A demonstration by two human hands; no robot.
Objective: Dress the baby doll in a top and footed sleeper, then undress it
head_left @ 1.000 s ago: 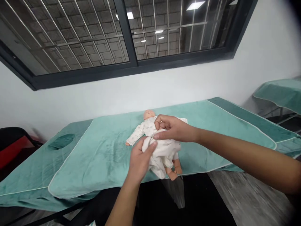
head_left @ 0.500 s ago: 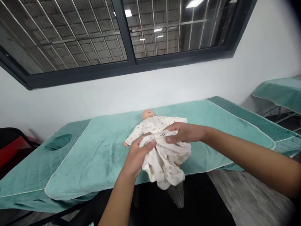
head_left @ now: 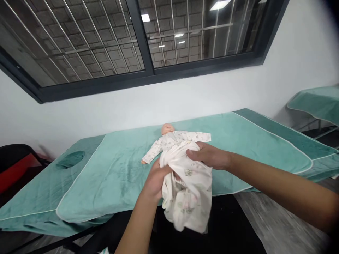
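Observation:
Both my hands grip a white baby garment (head_left: 188,187) with a small print, perhaps pants, bunched in folds and hanging past the bed's near edge. My left hand (head_left: 156,176) pinches its left side, thumb on top. On the upper right, my right hand (head_left: 209,155) holds the cloth, thumb pressed over it. Just beyond lies a baby doll (head_left: 167,129) on its back, head towards the wall. It wears a matching printed top (head_left: 169,139), its arms spread to both sides. The garment hides the doll's lower body.
A green velvety cover (head_left: 113,169) lies over the massage bed, which has a face hole (head_left: 70,159) at left. Behind it are a white wall and a barred window (head_left: 148,74). A red and black chair (head_left: 16,169) stands left; another green-covered bed (head_left: 317,104) is far right.
The garment, gathered between my hands before, now hangs longer and more spread out. My left hand has moved slightly lower, and my right hand has shifted a little right and down.

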